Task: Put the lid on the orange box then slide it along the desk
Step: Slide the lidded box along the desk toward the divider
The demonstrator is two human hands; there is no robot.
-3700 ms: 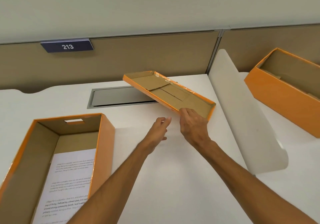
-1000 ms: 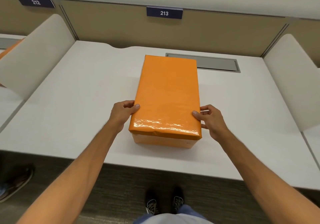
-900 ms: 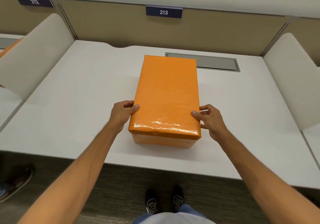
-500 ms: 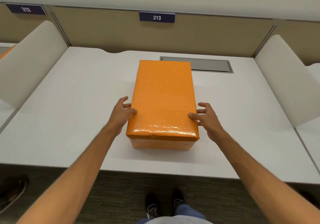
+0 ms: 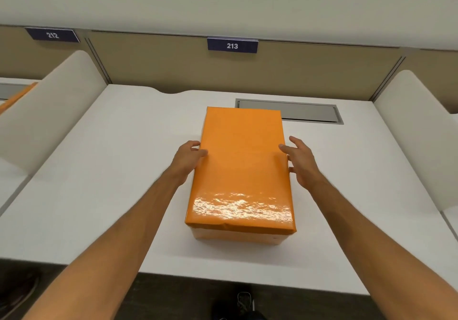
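White desk fills most of the view, flanked by a curved divider on the left and one on the right, with a tan partition along the back. Since half a second ago the view has tipped, so the desk's front edge sits lower in the frame and more of the back wall shows.

On the desk, roughly at its centre, stands the orange box with its lid fully seated, long axis running away from the person. Its far end now reaches the near edge of the grey cable hatch set into the desk top, where a moment ago a strip of white showed between them; the box appears to have gone a little further from the front edge.

Both bare forearms reach in from below. The left hand lies against the left long side of the lid about halfway along, thumb resting on the top edge; earlier it was near the front corner. The right hand is spread wide beside the right long side, thumb tip touching the top edge, the other fingers splayed and mostly clear of the box. Neither hand closes around anything; they press flat from either side.

Above the partition, the number plate 213 hangs behind the box and plate 212 sits far left. A sliver of another orange box shows beyond the left divider. Dark shoes show on the floor below the desk edge.
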